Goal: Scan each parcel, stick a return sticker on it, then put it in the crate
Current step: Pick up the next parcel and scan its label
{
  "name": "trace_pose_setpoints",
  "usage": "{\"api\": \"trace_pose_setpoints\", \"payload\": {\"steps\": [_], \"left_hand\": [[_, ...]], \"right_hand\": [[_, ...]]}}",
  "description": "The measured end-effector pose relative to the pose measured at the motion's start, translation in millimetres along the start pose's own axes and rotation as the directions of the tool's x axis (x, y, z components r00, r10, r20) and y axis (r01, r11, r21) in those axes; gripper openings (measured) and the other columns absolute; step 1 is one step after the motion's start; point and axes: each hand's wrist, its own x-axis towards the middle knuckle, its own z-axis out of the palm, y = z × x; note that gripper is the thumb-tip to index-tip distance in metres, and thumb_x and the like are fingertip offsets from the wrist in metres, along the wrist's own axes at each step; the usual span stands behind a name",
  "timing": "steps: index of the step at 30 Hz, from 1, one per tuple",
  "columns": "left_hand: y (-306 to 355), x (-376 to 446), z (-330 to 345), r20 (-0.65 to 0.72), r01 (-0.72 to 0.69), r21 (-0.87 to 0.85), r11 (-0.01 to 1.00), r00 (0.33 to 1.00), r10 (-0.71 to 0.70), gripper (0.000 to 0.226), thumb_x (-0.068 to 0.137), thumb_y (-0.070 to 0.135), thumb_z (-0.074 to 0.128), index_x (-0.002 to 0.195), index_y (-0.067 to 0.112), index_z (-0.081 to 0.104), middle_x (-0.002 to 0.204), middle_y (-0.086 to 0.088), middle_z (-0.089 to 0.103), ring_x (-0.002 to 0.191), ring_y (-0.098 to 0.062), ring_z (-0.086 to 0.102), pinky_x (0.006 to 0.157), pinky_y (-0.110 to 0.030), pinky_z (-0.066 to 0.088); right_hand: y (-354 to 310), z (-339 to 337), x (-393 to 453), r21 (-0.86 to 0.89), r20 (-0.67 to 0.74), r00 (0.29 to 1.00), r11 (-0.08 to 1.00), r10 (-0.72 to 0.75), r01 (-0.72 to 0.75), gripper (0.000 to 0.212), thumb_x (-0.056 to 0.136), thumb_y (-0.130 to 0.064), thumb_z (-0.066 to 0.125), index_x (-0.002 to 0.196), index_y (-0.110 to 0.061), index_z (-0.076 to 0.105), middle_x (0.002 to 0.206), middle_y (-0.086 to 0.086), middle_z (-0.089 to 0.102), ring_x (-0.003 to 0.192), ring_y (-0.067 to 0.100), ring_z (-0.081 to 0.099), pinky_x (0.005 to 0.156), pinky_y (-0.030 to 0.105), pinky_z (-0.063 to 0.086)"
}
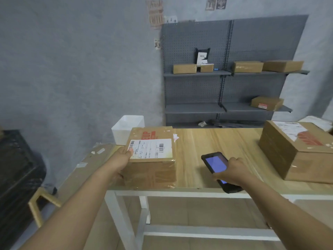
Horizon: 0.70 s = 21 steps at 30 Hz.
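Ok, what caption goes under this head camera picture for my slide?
Left hand grips a labelled brown cardboard parcel on the wooden table; right hand holds a black handheld scanner.

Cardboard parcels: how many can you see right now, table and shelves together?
7. Table: one under the left hand at, one far right. Upper shelf. Lower shelf. Others may be out of frame.

Dim, flat indoor light, bluish cast. Soft overall blur; label print illegible. Wide-angle bowing at frame edges. Glare from lit scanner screen (pixel 217 162). Shadows faint.
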Motion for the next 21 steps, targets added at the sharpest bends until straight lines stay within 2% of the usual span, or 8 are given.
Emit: {"api": "trace_pose_setpoints", "payload": {"steps": [2,3,6,9,12,15,18,21], "left_hand": [[4,-6,9,0.010,0.005,-0.034,0.999,1.000,-0.005,0.022,0.103,0.036,0.037,0.123,0.034,0.047,0.096,0.016,0.057,0.079,-0.008,0.053,0.064,-0.032,0.048],[6,-7,15,0.015,-0.001,-0.026,1.000,1.000,0.001,0.021,0.103,0.037,0.037,0.122,0.035,0.047,0.094,0.016,0.056,0.078,-0.006,0.052,0.063,-0.031,0.046],[12,-11,32,0.037,-0.003,-0.018,1.000,0.999,0.003,0.026,0.103,0.039,0.036,0.126,0.031,0.046,0.114,0.007,0.057,0.088,-0.014,0.054,0.072,-0.034,0.046],[13,-12,48,0.046,0.022,-0.013,1.000,0.999,-0.022,0.035,0.103,0.040,0.034,0.135,0.027,0.041,0.122,0.004,0.055,0.099,-0.019,0.053,0.086,-0.039,0.048],[13,-14,58,0.099,0.104,-0.069,0.992,0.990,-0.097,0.033,0.102,0.042,0.034,0.132,0.031,0.038,0.116,0.006,0.054,0.094,-0.019,0.056,0.079,-0.042,0.051],[15,-10,54,0.135,0.181,-0.077,0.980,0.976,-0.169,0.026,0.100,0.042,0.039,0.123,0.030,0.043,0.114,0.003,0.060,0.096,-0.026,0.061,0.084,-0.053,0.053],[18,1,41,0.126,0.105,-0.040,0.994,0.987,-0.100,0.031,0.097,0.043,0.039,0.107,0.028,0.064,0.090,0.004,0.072,0.079,-0.021,0.067,0.075,-0.040,0.055],[21,22,22,0.055,0.024,-0.039,0.999,0.998,-0.022,0.024,0.098,0.041,0.043,0.100,0.032,0.065,0.090,0.013,0.068,0.087,-0.011,0.064,0.074,-0.031,0.048]], "right_hand": [[7,14,10,-0.015,-0.030,0.999,1.000,0.018,-0.018,0.063,0.067,-0.045,0.076,0.110,-0.008,0.048,0.087,-0.001,0.036,0.088,0.017,0.046,0.067,0.025,0.039],[10,20,14,-0.037,-0.040,0.999,0.999,0.020,-0.022,0.065,0.067,-0.046,0.076,0.111,-0.007,0.048,0.085,-0.002,0.035,0.095,0.019,0.046,0.073,0.026,0.040],[14,37,27,-0.073,-0.045,0.998,0.996,0.042,-0.045,0.073,0.067,-0.052,0.075,0.117,-0.006,0.048,0.102,0.006,0.044,0.105,0.023,0.047,0.086,0.029,0.043],[17,47,36,-0.120,-0.037,0.997,0.991,0.060,-0.064,0.079,0.064,-0.059,0.072,0.118,-0.007,0.048,0.112,0.010,0.046,0.109,0.026,0.044,0.088,0.030,0.040],[16,52,42,-0.172,-0.057,0.996,0.982,0.066,-0.075,0.082,0.066,-0.064,0.067,0.121,-0.007,0.048,0.114,0.010,0.046,0.112,0.027,0.043,0.096,0.031,0.037],[15,53,49,-0.199,-0.056,0.996,0.977,0.064,-0.074,0.085,0.069,-0.068,0.062,0.126,-0.007,0.046,0.120,0.011,0.046,0.116,0.028,0.042,0.098,0.032,0.035],[10,44,61,-0.078,-0.044,0.997,0.994,0.070,-0.073,0.086,0.075,-0.070,0.058,0.132,-0.008,0.041,0.130,0.014,0.041,0.124,0.031,0.038,0.101,0.036,0.034],[-1,31,78,0.073,-0.042,0.999,0.997,0.028,-0.025,0.079,0.084,-0.061,0.054,0.139,-0.007,0.036,0.141,0.018,0.033,0.130,0.036,0.032,0.104,0.041,0.032]]}}
